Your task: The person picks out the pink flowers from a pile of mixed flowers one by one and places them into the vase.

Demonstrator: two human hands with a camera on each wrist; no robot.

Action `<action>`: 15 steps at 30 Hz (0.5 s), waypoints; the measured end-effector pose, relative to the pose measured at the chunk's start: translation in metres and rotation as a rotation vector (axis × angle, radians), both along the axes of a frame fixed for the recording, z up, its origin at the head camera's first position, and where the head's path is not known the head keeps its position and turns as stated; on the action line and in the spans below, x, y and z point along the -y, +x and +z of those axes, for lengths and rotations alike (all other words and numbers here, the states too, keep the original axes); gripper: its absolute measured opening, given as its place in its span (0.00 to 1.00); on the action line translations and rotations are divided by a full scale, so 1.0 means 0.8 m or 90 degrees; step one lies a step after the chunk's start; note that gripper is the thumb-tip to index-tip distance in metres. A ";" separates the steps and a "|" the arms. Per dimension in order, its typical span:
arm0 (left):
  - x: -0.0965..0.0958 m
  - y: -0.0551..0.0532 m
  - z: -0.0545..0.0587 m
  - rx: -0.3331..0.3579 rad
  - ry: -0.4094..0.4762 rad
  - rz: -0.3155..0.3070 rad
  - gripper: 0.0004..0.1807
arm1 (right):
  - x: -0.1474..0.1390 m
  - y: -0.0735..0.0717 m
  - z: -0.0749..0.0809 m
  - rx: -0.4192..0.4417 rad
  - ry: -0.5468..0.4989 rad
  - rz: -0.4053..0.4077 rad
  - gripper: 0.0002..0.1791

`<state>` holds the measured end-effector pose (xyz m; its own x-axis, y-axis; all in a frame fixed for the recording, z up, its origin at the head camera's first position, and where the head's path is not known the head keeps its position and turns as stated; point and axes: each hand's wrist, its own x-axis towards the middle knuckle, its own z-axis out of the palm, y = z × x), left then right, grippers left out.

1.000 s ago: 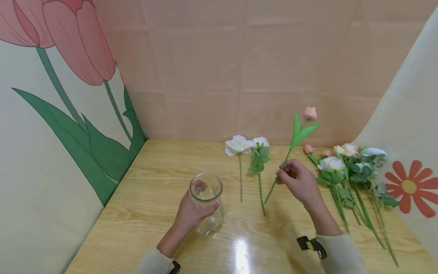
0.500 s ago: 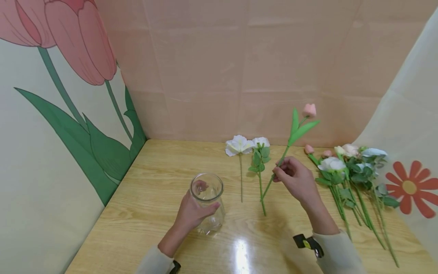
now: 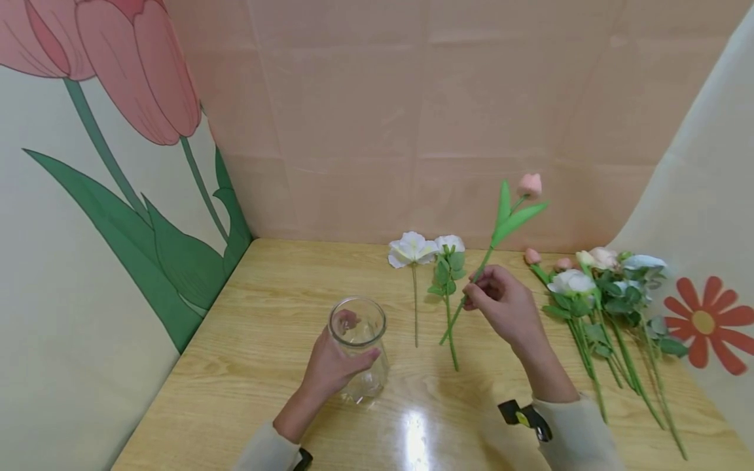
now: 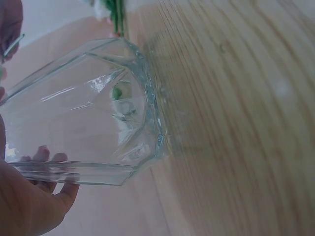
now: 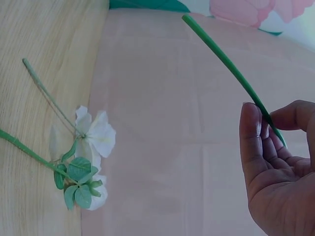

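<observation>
My left hand (image 3: 331, 367) grips a clear glass vase (image 3: 372, 383) around its side; the thumb lies across the front and fingertips show through the glass. In the left wrist view the faceted vase (image 4: 83, 118) has its base right at the wooden surface. My right hand (image 3: 505, 307) pinches the green stem of a pink tulip (image 3: 530, 186), held tilted with the bloom up to the right. The right wrist view shows the tulip stem (image 5: 226, 61) between thumb and fingers, its cut end free. Behind it lie two white flowers, one bare-stemmed (image 3: 411, 250), one leafy (image 3: 450, 268).
Several artificial flowers (image 3: 612, 294), white, pink and bluish, lie in a pile at the right of the wooden table (image 3: 253, 327). A pinkish-brown cloth backdrop (image 3: 353, 131) rises at the table's back edge. Tulip-printed fabric (image 3: 118, 261) stands along the left.
My right hand has moved slightly left and away from me with the tulip, whose stem end now crosses the leafy white flower's stem in view. The left hand and vase have barely moved.
</observation>
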<state>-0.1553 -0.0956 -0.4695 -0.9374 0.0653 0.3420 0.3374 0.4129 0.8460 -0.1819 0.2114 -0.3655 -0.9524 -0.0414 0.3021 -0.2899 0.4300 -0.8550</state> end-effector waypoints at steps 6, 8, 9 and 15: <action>-0.001 0.001 0.000 -0.004 0.007 -0.003 0.39 | 0.008 0.003 0.006 -0.003 0.002 0.001 0.13; -0.001 0.001 0.000 -0.006 0.008 -0.006 0.39 | 0.011 0.004 0.008 -0.002 0.002 0.002 0.14; -0.002 0.001 0.000 -0.007 0.008 -0.008 0.39 | 0.012 0.004 0.010 -0.003 0.002 0.002 0.14; -0.004 0.000 -0.001 -0.015 -0.006 -0.017 0.40 | 0.020 0.006 0.016 -0.019 -0.009 0.012 0.13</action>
<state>-0.1551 -0.0924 -0.4706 -0.9268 0.0936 0.3636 0.3686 0.4110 0.8338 -0.1768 0.1953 -0.3527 -0.9421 -0.0553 0.3307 -0.3231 0.4127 -0.8516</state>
